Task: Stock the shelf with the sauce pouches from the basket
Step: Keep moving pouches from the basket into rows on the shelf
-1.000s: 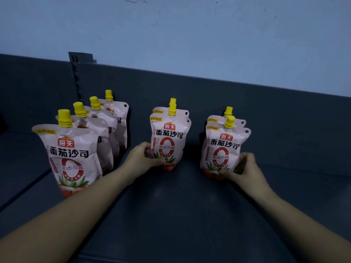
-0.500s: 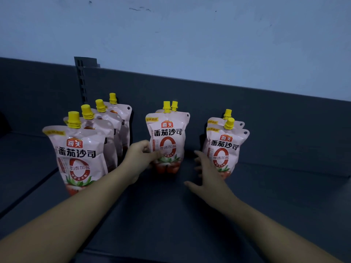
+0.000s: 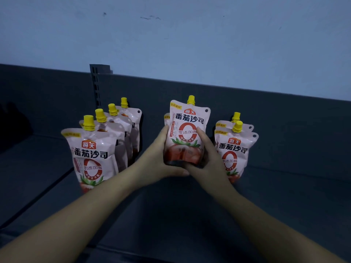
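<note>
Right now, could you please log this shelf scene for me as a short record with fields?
Setting: dark shelf, pale wall behind
Left row: four pouches, upright, front to back
Middle: front pouch gripped low on both sides by left hand and right hand; another pouch's edge behind
Right row: two pouches, upright
Caps: yellow
Basket: not in view

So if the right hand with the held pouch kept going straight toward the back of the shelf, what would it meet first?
Most likely the second pouch standing just behind the held pouch. The right hand points that way; past it is the shelf's back panel. Depth is hard to judge.
</note>
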{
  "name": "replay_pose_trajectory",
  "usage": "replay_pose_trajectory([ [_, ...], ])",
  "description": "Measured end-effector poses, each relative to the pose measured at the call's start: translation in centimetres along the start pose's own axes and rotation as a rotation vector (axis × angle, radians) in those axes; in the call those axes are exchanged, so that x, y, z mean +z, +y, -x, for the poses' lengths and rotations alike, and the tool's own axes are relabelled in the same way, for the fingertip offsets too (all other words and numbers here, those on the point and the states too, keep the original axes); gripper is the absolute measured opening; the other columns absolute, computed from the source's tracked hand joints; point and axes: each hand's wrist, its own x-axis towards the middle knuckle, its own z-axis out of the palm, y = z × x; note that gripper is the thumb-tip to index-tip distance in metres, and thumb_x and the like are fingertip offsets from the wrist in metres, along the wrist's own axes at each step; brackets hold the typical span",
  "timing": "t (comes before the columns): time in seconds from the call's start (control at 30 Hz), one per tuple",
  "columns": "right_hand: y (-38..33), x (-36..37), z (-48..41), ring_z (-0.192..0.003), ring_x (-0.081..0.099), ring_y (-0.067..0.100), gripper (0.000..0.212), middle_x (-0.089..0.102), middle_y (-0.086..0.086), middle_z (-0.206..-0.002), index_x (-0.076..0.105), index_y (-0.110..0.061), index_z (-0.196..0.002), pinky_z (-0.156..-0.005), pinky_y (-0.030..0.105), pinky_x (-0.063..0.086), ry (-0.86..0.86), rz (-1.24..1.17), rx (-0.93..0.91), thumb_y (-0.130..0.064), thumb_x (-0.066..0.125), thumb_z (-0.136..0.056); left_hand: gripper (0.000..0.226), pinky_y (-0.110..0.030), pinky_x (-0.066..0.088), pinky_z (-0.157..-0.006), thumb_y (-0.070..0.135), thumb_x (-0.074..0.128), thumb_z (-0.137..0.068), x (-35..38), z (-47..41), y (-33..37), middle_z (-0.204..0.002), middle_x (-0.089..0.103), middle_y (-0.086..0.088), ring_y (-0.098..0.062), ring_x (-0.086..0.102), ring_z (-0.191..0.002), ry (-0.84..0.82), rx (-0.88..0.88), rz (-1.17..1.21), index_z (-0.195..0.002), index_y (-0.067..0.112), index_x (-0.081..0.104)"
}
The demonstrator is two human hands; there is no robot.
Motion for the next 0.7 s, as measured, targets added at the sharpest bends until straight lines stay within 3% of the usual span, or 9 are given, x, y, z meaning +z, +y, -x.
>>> replay_pose_trajectory([
  [0.13,-0.3,-1.2,-0.3,-0.113,0.056,-0.003,0.079,0.05,-0.02,-0.124,0.034,-0.034,-0.135,-0.082,0.015,0.051,-0.099,-0.047,0.007,0.006,0.065,-0.074,0.088,-0.012,0.052,-0.078,-0.006,0.073,-0.072,-0.6,0.0,-0.3,-0.119,0.058,0.018,0.009,0.061,-0.102,0.118,0.028,-0.146,-0.136,0.037,0.029],
  [0.23,-0.2,-1.4,-0.2,-0.115,0.057,0.005,0.076,0.051,-0.012,-0.129,0.036,-0.036,-0.134,-0.088,0.025,0.053,-0.101,-0.006,-0.008,-0.006,0.06,-0.068,0.086,-0.007,0.049,-0.076,-0.006,0.068,-0.073,0.1,0.5,-0.4,-0.112,0.055,0.028,0.015,0.058,-0.102,0.176,0.066,-0.225,-0.125,0.049,0.027],
  [0.3,0.1,-1.1,-0.1,-0.117,0.055,0.006,0.076,0.05,-0.005,-0.134,0.035,-0.035,-0.137,-0.091,0.024,0.052,-0.077,0.059,-0.02,-0.011,0.058,-0.069,0.082,-0.009,0.05,-0.078,0.003,0.07,-0.073,0.7,0.7,-0.4,-0.113,0.056,0.027,0.013,0.057,-0.103,0.235,0.103,-0.311,-0.129,0.046,0.029],
  [0.4,0.6,-1.0,-0.2,-0.116,0.051,0.0,0.072,0.049,-0.001,-0.132,0.033,-0.027,-0.142,-0.089,0.008,0.044,-0.024,0.189,-0.053,-0.013,0.057,-0.075,0.076,-0.022,0.051,-0.092,0.018,0.069,-0.078,1.5,0.6,-0.9,-0.131,0.054,0.015,0.002,0.055,-0.115,0.33,0.157,-0.491,-0.142,0.03,0.03],
  [0.5,1.0,-0.9,-0.2,-0.118,0.045,0.0,0.073,0.044,-0.002,-0.133,0.028,-0.032,-0.143,-0.092,0.004,0.038,0.009,0.3,-0.08,-0.004,0.059,-0.083,0.069,-0.035,0.048,-0.098,0.016,0.061,-0.086,2.1,0.5,-0.8,-0.137,0.052,0.002,-0.01,0.054,-0.12,0.381,0.152,-0.599,-0.145,0.018,0.027],
  [0.6,1.2,-1.3,-0.3,-0.12,0.042,0.004,0.076,0.042,-0.001,-0.133,0.02,-0.043,-0.138,-0.098,0.009,0.034,-0.036,0.363,-0.105,-0.001,0.056,-0.085,0.068,-0.036,0.049,-0.095,0.014,0.056,-0.088,1.7,0.4,-0.3,-0.136,0.052,0.0,-0.014,0.055,-0.117,0.353,0.138,-0.681,-0.147,0.02,0.021],
  [0.7,1.1,-2.6,-0.7,-0.119,0.039,0.003,0.07,0.041,0.0,-0.133,0.017,-0.046,-0.137,-0.099,0.008,0.031,-0.144,0.464,-0.132,-0.014,0.05,-0.084,0.071,-0.035,0.05,-0.089,0.018,0.054,-0.088,1.1,0.6,0.2,-0.131,0.055,0.003,-0.014,0.056,-0.111,0.288,0.101,-0.767,-0.147,0.026,0.015],
])
